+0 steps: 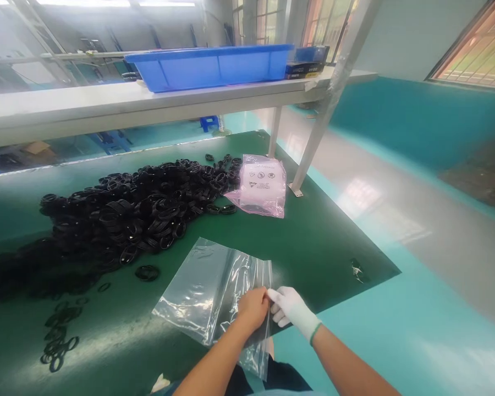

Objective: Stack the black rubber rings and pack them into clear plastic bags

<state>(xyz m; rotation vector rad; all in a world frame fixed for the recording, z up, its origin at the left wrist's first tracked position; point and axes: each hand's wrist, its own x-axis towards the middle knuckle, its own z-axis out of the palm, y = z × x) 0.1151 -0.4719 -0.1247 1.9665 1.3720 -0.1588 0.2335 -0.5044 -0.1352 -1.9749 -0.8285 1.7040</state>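
A large clear plastic bag (193, 280) lies flat over the front of the green table (313, 242), its near corner hanging past the edge. My bare left hand (253, 308) pinches the bag by its right edge. Beside it, my right hand (291, 309), in a white glove with a green cuff, closes thumb and forefinger on that same edge, touching the left fingertips. Just what the right fingers grip is partly hidden. Beyond the bag, a big heap of black rings (148, 203) spreads to the left.
A pink printed plastic bag (264, 184) lies near the shelf's leg (309, 148). Overhead, the white shelf (86, 107) carries a blue bin (214, 69) and a dark box (303, 70). Several loose rings (58, 346) lie front left. A small dark scrap (357, 270) sits near the right corner.
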